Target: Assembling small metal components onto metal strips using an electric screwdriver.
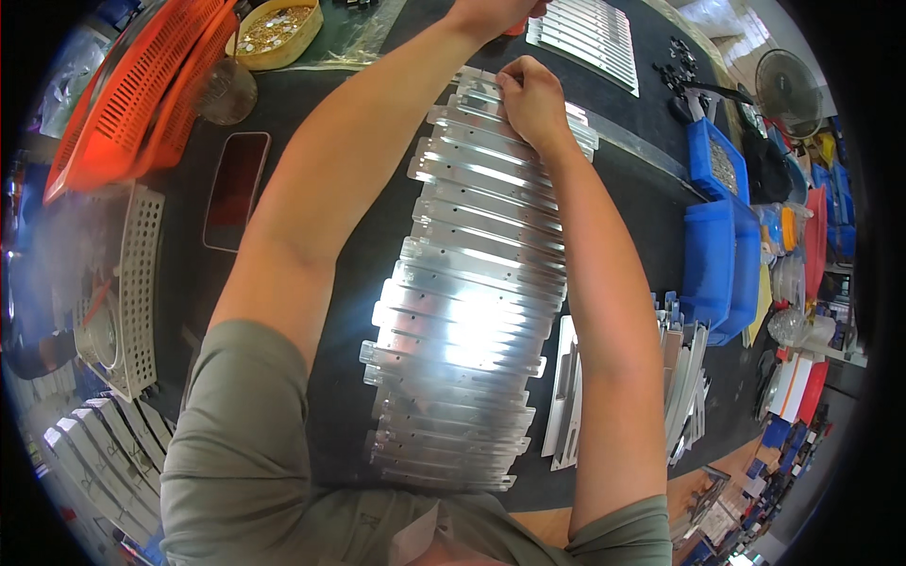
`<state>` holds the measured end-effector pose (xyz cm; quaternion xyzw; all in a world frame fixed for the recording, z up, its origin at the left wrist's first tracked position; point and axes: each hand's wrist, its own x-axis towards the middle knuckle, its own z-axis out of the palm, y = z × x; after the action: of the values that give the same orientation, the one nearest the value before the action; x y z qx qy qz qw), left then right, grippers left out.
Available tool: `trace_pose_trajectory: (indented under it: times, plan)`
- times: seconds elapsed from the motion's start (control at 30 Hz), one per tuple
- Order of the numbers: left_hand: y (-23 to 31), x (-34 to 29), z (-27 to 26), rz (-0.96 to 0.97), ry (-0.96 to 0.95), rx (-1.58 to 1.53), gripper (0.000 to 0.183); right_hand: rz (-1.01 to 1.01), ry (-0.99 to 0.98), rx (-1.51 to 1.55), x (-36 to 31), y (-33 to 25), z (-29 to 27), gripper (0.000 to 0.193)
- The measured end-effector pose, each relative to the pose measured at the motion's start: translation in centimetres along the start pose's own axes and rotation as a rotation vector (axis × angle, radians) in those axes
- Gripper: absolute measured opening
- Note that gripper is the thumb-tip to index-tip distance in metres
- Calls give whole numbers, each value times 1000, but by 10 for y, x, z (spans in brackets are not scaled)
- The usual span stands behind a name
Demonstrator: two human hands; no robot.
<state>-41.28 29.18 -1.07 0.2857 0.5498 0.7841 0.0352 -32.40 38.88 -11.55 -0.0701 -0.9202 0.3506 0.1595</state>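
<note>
A long row of overlapping shiny metal strips [472,245], each with small holes and rounded end tabs, runs from near my body to the far side of the dark work surface. At the row's far end my right hand [535,99] has its thumb and fingers pinched together, right against the last strips. What lies between its fingertips is too small to make out. My left hand [491,13] reaches further out, beyond the row, near a small red thing [516,27]. The top of the picture cuts off most of its fingers.
Another set of metal strips [585,42] lies far right; loose strips [684,377] lie beside my right forearm. Blue bins [713,255] stand at right. On the left are a phone [236,189], orange baskets [132,104], a white basket [142,283] and a yellow tub [313,36] of small parts.
</note>
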Motion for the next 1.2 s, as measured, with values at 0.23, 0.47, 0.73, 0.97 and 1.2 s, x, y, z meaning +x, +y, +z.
trace_pose_trajectory:
  times: [0.23, 0.47, 0.73, 0.97, 1.2]
  plan:
    - [1, 1, 6, 12, 12, 47, 59, 31, 1, 27, -1, -1, -2, 18]
    - [38, -17, 30, 95, -33, -151, 57, 124, 174, 786, 3, -10, -48, 15]
    - [90, -115, 58, -49, -21, -297, 72, 830, -61, 1047, -103, -60, -104, 16]
    - [152, -191, 93, -304, -8, -385, 92, 766, -206, 1474, -243, -89, -114, 41]
    - [184, -262, 97, -339, -48, -407, 95, 769, 24, 1787, -360, -132, -115, 35]
